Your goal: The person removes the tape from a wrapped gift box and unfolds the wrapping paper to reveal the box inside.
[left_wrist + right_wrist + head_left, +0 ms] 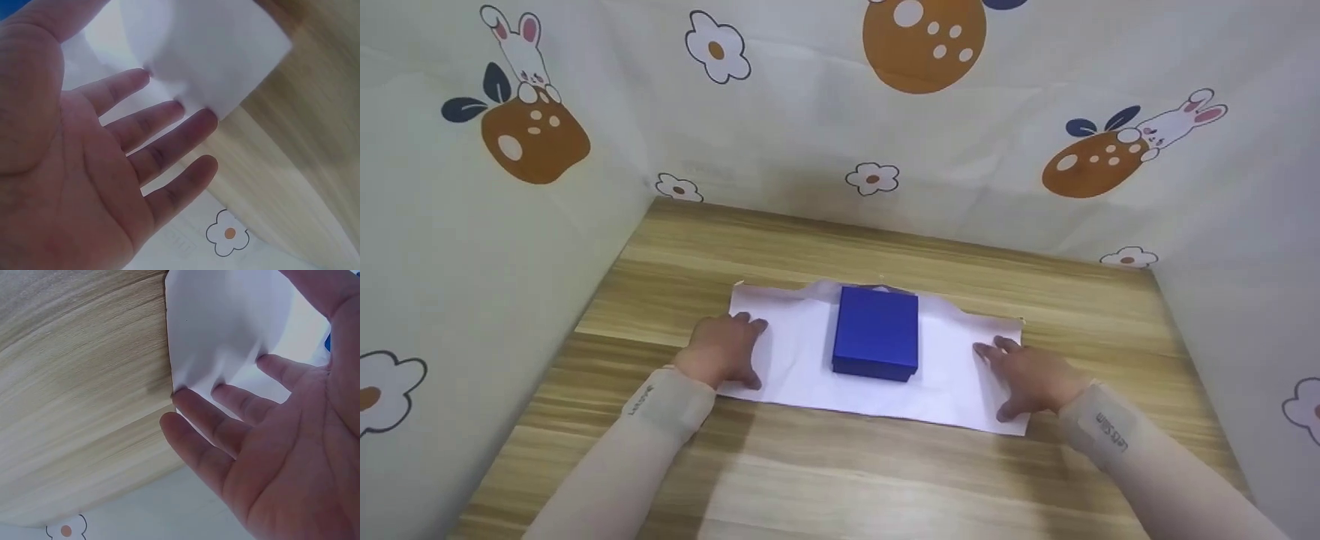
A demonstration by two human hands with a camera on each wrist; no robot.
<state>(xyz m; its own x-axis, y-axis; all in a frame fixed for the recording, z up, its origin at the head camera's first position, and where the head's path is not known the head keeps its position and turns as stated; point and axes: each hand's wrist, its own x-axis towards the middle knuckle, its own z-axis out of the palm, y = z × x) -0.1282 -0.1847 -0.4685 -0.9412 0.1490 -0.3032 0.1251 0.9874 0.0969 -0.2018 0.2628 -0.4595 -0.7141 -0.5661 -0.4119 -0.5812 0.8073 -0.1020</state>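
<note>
A blue lidded box rests on a sheet of white paper, near the middle of its width. Behind the box the paper's far edge rises in a wavy fold. My left hand lies at the sheet's left end, its fingers spread and fingertips on the paper. At the right end my right hand touches the paper the same way, thumb toward the near edge. Both wrist views show extended fingers with bare palms, and nothing is gripped. In the left wrist view a corner of the paper reaches past the fingertips.
The paper lies on a wood-grain tabletop. Pale cloth walls printed with rabbits, oranges and flowers enclose it at the back, left and right. A pale wrist band covers each wrist.
</note>
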